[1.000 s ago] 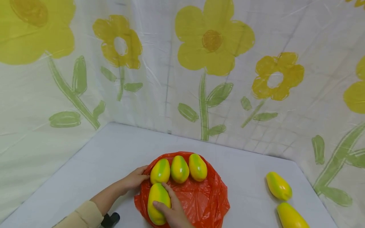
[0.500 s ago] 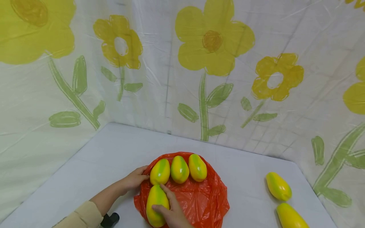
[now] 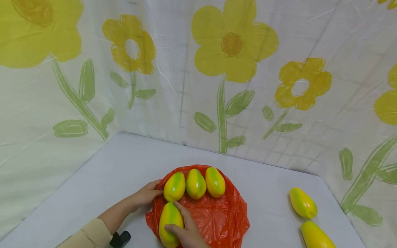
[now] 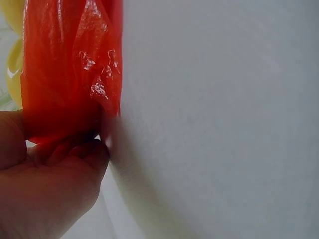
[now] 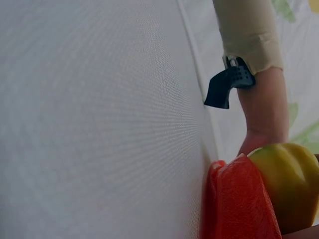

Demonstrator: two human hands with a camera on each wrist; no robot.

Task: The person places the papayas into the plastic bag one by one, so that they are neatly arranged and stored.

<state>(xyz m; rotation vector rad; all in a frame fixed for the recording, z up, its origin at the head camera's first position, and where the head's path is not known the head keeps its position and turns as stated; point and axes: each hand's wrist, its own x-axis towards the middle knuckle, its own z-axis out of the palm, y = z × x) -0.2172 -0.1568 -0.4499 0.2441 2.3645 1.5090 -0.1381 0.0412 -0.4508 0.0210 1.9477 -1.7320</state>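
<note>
A round red plastic bag (image 3: 214, 220) with a raised edge lies spread on the table. Three glossy yellow papayas with green streaks sit in a row along its far side, among them the middle papaya (image 3: 196, 184). My right hand (image 3: 189, 229) grips another papaya (image 3: 169, 220) at the bag's near left, thumb and fingers around it. In the right wrist view a papaya (image 5: 286, 184) shows above the red edge. My left hand (image 3: 147, 194) holds the bag's left edge; in the left wrist view, the left hand's thumb and curled fingers (image 4: 92, 154) pinch the red plastic.
Two more papayas lie on the white table (image 3: 266, 193) at the right, the farther papaya (image 3: 303, 203) almost touching the nearer papaya (image 3: 317, 236). A black device (image 3: 121, 238) is worn at the left wrist. A flowered curtain (image 3: 167, 103) hangs behind the table.
My right hand has shifted the papaya slightly toward me and a little left, opening a small gap from the row. The left hand has stayed at the bag's edge.
</note>
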